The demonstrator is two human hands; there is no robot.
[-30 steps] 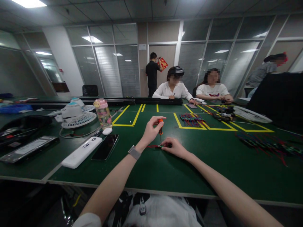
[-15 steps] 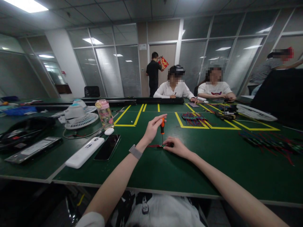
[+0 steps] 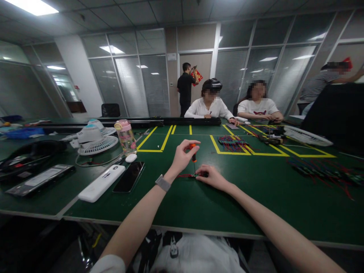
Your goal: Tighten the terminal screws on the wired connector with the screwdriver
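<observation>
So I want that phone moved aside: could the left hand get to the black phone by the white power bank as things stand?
Probably yes, once freed: the left hand grips the screwdriver, and bare table lies between it and the black phone.

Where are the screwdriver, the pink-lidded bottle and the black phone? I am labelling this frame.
screwdriver [image 3: 193, 148]: head view, on its orange handle.
pink-lidded bottle [image 3: 126, 138]: head view, on its clear body.
black phone [image 3: 129, 176]: head view, on its dark screen.

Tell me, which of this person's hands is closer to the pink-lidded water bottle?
Left. The left hand grips a screwdriver just right of the bottle; the right hand rests farther right, pinning a small part.
</observation>
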